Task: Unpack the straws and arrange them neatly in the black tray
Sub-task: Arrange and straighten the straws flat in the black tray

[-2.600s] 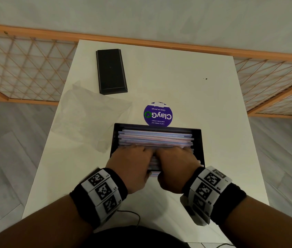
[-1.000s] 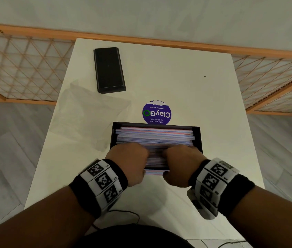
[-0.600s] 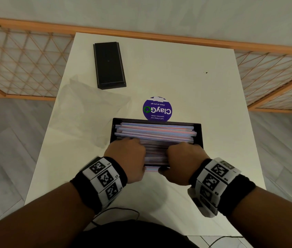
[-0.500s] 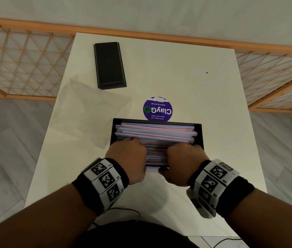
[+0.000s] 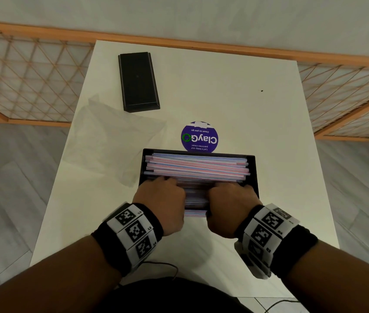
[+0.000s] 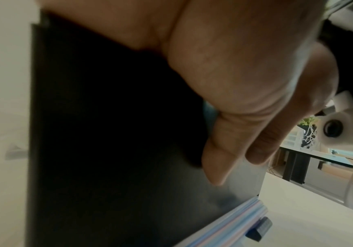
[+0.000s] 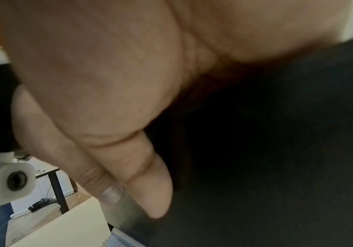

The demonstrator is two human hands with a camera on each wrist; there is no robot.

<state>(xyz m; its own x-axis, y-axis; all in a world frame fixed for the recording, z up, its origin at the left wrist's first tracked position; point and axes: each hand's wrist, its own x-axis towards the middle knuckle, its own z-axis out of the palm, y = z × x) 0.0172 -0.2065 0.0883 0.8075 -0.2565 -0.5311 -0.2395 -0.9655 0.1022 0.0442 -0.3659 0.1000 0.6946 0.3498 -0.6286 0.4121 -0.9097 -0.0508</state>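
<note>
I see the white table (image 5: pixel 235 86) filling the middle of the head view, running from the top centre down to my forearms at the bottom. On its left part lies a crumpled sheet of clear plastic wrap (image 5: pixel 115 141), near the left side of the black tray. The black tray (image 5: pixel 253 172) sits just below the centre of the frame, and the straws (image 5: pixel 197 166) lie in it lengthwise, left to right, as a stack of pink, blue and white stripes; the pile stands higher than the tray's walls. A few straws poke out below the tray's near edge, between my two hands.

My left hand (image 5: pixel 163 204) rests over the lower left of the tray, knuckles up, fingers bent down onto the straws. My right hand (image 5: pixel 231 206) mirrors it at the lower right. In both wrist views the thumb lies against the tray's dark near wall (image 6: pixel 108 133), so each hand clasps the tray edge with the straws under its fingers.

A second black tray (image 5: pixel 138 81), turned upside down, lies at the upper left of the table. A round purple sticker (image 5: pixel 199 137) sits just above the tray's far wall.
</note>
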